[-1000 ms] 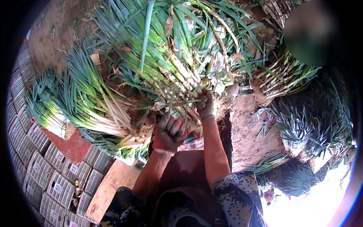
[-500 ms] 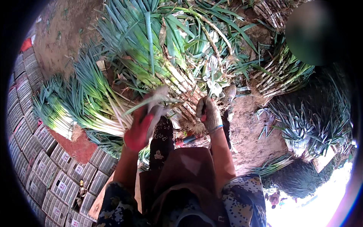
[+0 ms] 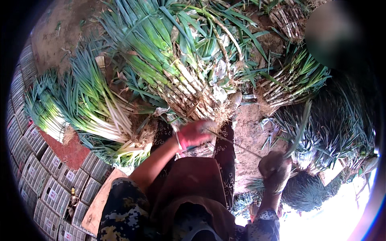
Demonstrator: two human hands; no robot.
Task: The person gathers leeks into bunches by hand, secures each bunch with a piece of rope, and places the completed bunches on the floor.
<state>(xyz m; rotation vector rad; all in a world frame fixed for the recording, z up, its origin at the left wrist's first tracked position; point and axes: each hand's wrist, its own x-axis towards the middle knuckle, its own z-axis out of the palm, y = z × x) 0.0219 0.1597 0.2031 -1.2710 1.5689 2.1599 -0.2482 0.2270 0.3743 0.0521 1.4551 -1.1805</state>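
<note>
My right hand (image 3: 275,168), in a grey glove, is closed on a long thin green onion (image 3: 300,130) out to the right; its green leaf rises above the fist. The thin stalk stretches leftward across my lap to the fingers of my left hand (image 3: 195,135), gloved in red and white. That hand is blurred, but its fingers look closed on the stalk's end. Just beyond it lies a large heap of green onions (image 3: 177,76), roots toward me and leaves pointing away, with dirty, brownish lower stalks.
Cleaner, white-stalked green onion bundles (image 3: 100,108) lie at left. Grey plastic crates (image 3: 52,197) line the left side beside a wooden board (image 3: 102,199). More bundles (image 3: 287,82) and a dark leafy pile (image 3: 329,116) lie at right. A blurred round patch covers the upper right.
My right hand has swung right and toward me from the root end of the heap, with the green onion in it. My left hand has moved right, to the near side of the roots.
</note>
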